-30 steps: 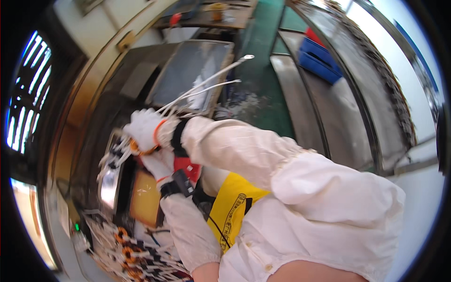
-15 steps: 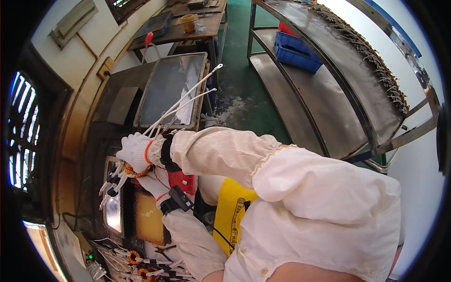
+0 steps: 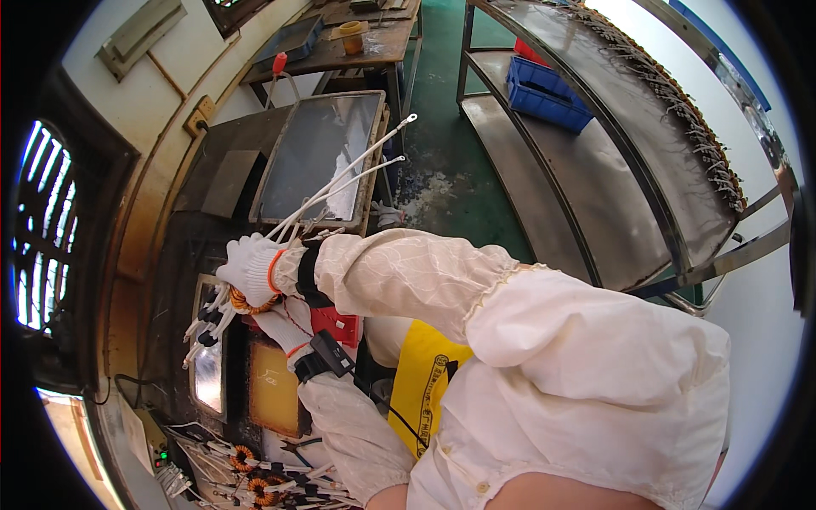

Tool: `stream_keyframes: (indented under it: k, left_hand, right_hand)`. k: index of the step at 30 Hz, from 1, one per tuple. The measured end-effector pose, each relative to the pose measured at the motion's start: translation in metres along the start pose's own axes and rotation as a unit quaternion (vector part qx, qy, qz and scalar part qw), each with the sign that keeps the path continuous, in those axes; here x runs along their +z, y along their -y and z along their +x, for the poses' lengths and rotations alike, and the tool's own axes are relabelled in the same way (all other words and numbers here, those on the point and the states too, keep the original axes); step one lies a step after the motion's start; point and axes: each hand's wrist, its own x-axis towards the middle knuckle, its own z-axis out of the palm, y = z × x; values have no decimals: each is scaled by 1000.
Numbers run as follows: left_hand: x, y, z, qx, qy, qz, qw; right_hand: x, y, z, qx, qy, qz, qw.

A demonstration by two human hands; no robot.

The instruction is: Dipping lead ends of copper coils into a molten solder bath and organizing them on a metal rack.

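My right hand (image 3: 253, 265), in a white knitted glove with an orange cuff edge, is closed round a copper-wound ring coil (image 3: 246, 304). My left hand (image 3: 282, 330), gloved the same way, meets the coil from the near side; its fingertips are mostly hidden behind the coil and right hand. White-sleeved leads (image 3: 344, 181) with ring lugs stick up and away from the coil. More white leads with black bands (image 3: 206, 327) hang down on the left, over a shiny silver rectangular bath (image 3: 208, 382). Beside that bath lies a tray of amber material (image 3: 276, 389).
Several similar coils (image 3: 257, 490) with leads lie at the lower left. A red container (image 3: 338, 325) is beside my left wrist. Beyond stands a glass-topped box (image 3: 319, 157). Metal shelving (image 3: 561, 183) with a blue bin (image 3: 548, 98) is at right; a yellow bag (image 3: 421, 382) lies near my body.
The whole view has shifted slightly, so most things sit a little farther right. Both hands keep their hold on the coil, with barely any visible movement of their own.
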Motion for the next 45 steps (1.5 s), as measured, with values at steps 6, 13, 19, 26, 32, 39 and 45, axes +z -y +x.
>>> stream_keyframes:
  k: [6, 13, 19, 26, 32, 39, 45]
  left_hand:
    - [120, 48, -28, 94, -219, 162, 958]
    - [110, 51, -28, 52, -143, 66, 986]
    - [75, 33, -17, 53, -77, 13, 996]
    - [53, 32, -5, 58, -53, 23, 997]
    - [66, 36, -11, 101, -84, 67, 989]
    - [68, 37, -10, 16, -69, -75, 995]
    - [52, 33, -8, 4, 2, -115, 993]
  right_hand:
    - [-4, -9, -7, 29, 29, 64, 997]
    - [-19, -1, -14, 61, 77, 4, 995]
    - [-7, 14, -7, 73, 76, -22, 994]
    - [-15, 21, 1, 69, 93, -49, 992]
    - [-22, 28, 4, 80, 128, -63, 987]
    - [-17, 24, 3, 89, 114, -61, 988]
    - [-8, 21, 8, 72, 104, -72, 989]
